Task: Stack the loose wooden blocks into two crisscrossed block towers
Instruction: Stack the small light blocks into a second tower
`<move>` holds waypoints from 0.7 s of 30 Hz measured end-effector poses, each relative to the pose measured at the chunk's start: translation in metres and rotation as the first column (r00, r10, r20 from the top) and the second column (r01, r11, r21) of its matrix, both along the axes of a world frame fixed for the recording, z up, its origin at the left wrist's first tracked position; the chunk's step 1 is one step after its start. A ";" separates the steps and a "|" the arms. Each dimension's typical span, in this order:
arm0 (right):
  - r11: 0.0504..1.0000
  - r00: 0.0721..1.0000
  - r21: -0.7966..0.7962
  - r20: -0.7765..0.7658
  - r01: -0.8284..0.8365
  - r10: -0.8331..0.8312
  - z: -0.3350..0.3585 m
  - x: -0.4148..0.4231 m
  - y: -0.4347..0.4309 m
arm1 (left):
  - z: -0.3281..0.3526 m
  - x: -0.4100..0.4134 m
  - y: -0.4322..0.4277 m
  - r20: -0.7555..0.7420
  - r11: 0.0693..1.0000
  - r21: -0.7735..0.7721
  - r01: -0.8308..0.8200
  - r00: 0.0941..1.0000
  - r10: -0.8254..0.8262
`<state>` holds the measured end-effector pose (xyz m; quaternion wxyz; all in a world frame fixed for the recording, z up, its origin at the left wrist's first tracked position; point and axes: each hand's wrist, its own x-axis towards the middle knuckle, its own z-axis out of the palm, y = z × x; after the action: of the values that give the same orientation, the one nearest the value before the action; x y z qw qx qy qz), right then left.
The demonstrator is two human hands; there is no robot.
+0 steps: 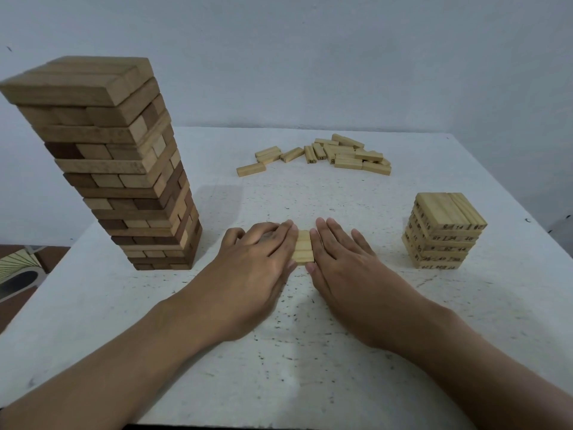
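Fingers point(279, 240) of my left hand point(254, 262) and right hand point(344, 268) lie straight, pressing a row of three blocks point(303, 247) between them mid-bench point(310, 352). The short tower point(443, 234) at right carries printed numbers, 14 and 34 among them; loose blocks point(335, 155) behind read 25 and 15.

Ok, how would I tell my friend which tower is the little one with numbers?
Start at the white table and look to its right side, past the right hand. There stands the short pale block tower. Unlike the tall brown tower on the left, it has black numbers printed on its block ends.
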<state>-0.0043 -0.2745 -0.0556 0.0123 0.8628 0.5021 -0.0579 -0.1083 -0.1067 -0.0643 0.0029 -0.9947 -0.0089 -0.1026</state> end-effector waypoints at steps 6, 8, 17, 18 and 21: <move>0.999 0.999 0.038 -0.045 0.015 -0.013 0.003 0.003 -0.004 | 0.002 0.001 0.000 0.004 1.000 0.007 -0.001 1.000 0.001; 0.998 0.996 0.061 -0.088 0.032 -0.027 0.008 0.006 -0.006 | 0.003 0.001 0.001 0.009 1.000 0.005 0.001 1.000 -0.001; 0.961 0.984 0.273 -0.176 0.042 0.007 0.016 0.023 -0.006 | 0.003 -0.002 0.002 0.013 1.000 0.021 -0.006 1.000 0.005; 0.960 0.984 0.277 -0.179 0.041 0.009 0.015 0.024 -0.006 | 0.003 -0.002 0.002 0.015 1.000 0.023 -0.006 1.000 0.006; 0.955 0.982 0.293 -0.187 0.045 0.011 0.014 0.025 -0.006 | 0.003 -0.001 0.002 0.020 1.000 0.023 -0.002 1.000 0.002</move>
<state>0.0208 -0.2805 -0.0414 -0.1647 0.8500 0.4965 -0.0627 -0.1095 -0.1052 -0.0610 0.0146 -0.9935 -0.0088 -0.1125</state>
